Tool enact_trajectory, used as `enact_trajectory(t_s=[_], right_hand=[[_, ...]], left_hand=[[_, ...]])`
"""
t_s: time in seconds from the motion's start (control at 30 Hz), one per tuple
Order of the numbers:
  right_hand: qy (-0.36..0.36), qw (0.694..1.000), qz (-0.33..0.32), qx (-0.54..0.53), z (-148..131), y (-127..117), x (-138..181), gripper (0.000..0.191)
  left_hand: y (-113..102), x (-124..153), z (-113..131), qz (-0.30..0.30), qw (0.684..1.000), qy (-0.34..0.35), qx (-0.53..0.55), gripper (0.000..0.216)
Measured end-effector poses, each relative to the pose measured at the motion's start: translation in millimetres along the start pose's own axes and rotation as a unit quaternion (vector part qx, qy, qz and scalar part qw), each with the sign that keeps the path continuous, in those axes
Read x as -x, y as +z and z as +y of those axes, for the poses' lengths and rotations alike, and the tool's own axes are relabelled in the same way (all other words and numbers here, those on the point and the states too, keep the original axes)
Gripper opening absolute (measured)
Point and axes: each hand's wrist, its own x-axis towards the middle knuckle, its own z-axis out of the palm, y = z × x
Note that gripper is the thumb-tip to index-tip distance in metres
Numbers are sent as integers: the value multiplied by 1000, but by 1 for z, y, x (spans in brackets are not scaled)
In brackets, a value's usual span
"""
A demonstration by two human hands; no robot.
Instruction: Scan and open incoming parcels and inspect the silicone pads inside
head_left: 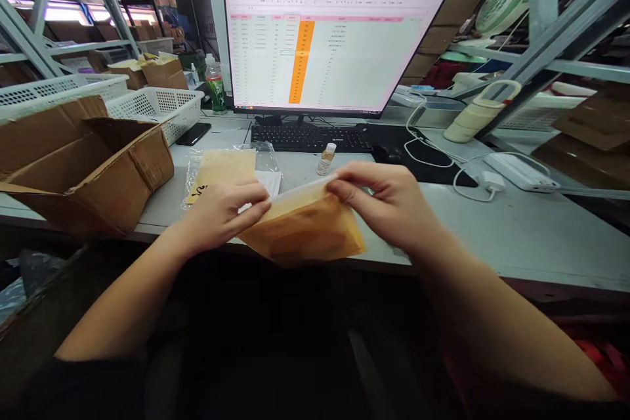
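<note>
Head view, cardboard box (93,164) left, keyboard (310,138), small bottle (326,159) behind

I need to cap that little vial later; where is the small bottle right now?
In the head view the small bottle stands upright on the desk, centre, just in front of the keyboard and behind the yellow pouch held in both hands.

Yellow-brown envelope (305,230), orange column on monitor (329,46), blk keyboard (310,138).
</note>
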Motion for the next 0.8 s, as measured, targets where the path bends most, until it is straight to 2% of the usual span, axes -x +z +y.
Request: enact_trajectory(t_s=[0.07,0.2,0.3,0.37,0.43,0.5,0.53,0.6,0.63,0.7,0.8], right_hand=[[38,999,21,-29,5,-6,-2,21],[71,992,76,-71,15,-14,-7,19],[97,986,84,-104,26,-10,-9,18],[115,978,81,-153,37,-2,-9,18],[131,964,89,-212,46,9,-10,18],[142,954,99,-243,52,16,-9,19],[140,956,104,-238,52,18,-8,19],[108,968,121,-193,47,15,-6,15],[76,976,136,-153,42,11,-4,14],[-18,985,169,-41,29,2,0,24],[-186,956,169,150,7,-6,7,32]], left_hand=[[-10,5,-8,-15,1000,-14,19,33],[-31,16,-26,-6,998,-54,28,32],[-31,22,-42,12,993,-96,69,32],[-15,22,-51,65,979,-128,144,31],[13,18,-57,114,943,-153,271,35],[45,14,-59,114,895,-173,394,49],[59,12,-58,110,879,-187,425,50],[78,9,-53,139,862,-209,441,44],[83,9,-50,165,860,-215,433,41],[83,10,-43,221,864,-222,394,37],[73,14,-32,276,880,-221,318,34]])
